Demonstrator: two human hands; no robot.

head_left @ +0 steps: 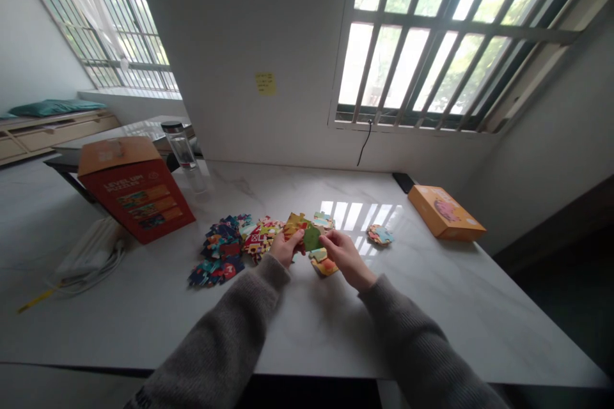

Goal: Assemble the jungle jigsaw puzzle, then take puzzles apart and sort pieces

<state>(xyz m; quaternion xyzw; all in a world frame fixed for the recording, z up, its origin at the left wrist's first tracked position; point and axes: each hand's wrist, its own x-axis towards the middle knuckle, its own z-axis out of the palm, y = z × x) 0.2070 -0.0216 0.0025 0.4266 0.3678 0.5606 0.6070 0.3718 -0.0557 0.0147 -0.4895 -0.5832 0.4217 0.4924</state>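
My left hand is closed on several puzzle pieces, with a yellow-orange puzzle piece showing above the thumb. Between both hands is a green puzzle piece, and the fingertips of my right hand pinch its right edge. Under and behind the hands lie a pale blue-green puzzle piece and an orange-yellow puzzle piece. Left of my left hand, a red and pink pile of pieces touches a dark blue pile of pieces. A small stack of pieces sits to the right.
A red puzzle box stands at the left, with a glass bottle behind it. A white power strip with its cable lies nearby. An orange box and a black phone are at the right by the wall.
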